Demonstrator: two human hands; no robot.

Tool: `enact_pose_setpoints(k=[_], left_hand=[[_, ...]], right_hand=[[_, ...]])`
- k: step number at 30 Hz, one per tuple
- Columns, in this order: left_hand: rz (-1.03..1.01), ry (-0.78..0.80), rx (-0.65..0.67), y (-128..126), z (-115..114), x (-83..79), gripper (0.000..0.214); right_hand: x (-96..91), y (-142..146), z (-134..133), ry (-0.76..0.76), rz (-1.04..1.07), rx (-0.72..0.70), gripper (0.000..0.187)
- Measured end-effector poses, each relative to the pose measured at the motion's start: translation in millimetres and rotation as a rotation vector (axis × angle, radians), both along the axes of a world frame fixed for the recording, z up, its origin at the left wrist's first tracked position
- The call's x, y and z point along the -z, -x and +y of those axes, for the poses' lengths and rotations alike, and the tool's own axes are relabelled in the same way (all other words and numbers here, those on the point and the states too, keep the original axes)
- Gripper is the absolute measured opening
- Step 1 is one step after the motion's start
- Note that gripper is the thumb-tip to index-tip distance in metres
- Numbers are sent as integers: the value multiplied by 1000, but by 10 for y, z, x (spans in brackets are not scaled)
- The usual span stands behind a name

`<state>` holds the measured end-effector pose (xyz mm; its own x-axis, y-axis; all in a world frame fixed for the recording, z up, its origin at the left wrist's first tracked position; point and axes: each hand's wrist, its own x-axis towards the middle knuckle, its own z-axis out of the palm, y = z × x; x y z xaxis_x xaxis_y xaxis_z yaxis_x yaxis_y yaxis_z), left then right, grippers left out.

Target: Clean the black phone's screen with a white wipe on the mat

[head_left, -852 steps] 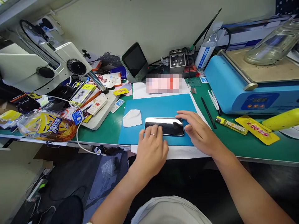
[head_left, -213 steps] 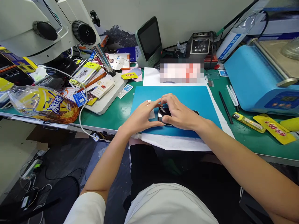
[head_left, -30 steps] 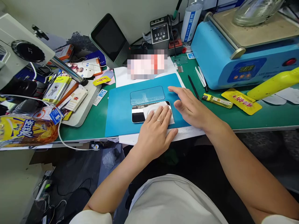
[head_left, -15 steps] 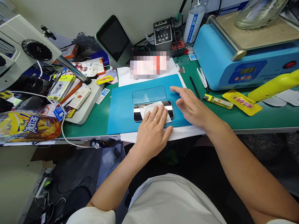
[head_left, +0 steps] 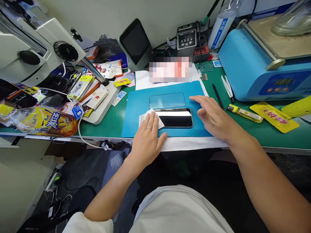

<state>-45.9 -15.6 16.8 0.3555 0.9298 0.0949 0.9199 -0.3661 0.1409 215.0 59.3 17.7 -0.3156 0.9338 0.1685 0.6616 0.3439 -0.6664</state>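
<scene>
Flat under the stretched fingers of my left hand (head_left: 148,142) lies a white wipe (head_left: 160,123), pressed down at the left end of a phone (head_left: 178,120). The phone lies face up, its dark screen reflecting a bright band, and its left end is covered. Just behind it, a clear screen protector (head_left: 167,100) with a thin dark border rests on the blue mat (head_left: 132,106). My right hand (head_left: 213,116) hovers over the mat's right side, beside the phone, fingers apart and nothing in them.
To the left stand a microscope (head_left: 60,51), a drink bottle (head_left: 48,121) and several small boxes. A white cable (head_left: 80,129) hangs over the table edge. A dark pen (head_left: 218,96), white tweezers (head_left: 227,87), yellow packets (head_left: 274,116) and a blue heating machine (head_left: 243,71) are at right.
My left hand has slid the wipe leftward along the phone, baring the screen's middle and right. My right hand keeps about the same place by the phone. The camera view has shifted left.
</scene>
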Motion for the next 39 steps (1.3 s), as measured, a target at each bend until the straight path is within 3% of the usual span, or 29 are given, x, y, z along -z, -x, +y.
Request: enact_pose_setpoints(k=[8,15,17,24,30,34,39], left_hand=[[26,24,-13,26,-333,-14,62],[3,4,-39,1,69,-12,66],[5,1,-49,0,79,-24,66],[17,15,-37,21,-242,-48,62],[1,-17,-63,-39,119,-24,62],[45,-49,-77,-164,261,-48,62],[30,-62,57,-561,213,-37,67]], right_hand=[[9,1,5,-19,15,-25,86],[33,-1,22,-34,-16,-13,88],[32,-4,21,-38,-17,-16,88],[32,-6,18,-16,-18,-32,87],[36,-6,21,-44,-23,-33,81],[87,-11,30,-66,3,-21,79],[114,-13,42,-85,14,-29,85]])
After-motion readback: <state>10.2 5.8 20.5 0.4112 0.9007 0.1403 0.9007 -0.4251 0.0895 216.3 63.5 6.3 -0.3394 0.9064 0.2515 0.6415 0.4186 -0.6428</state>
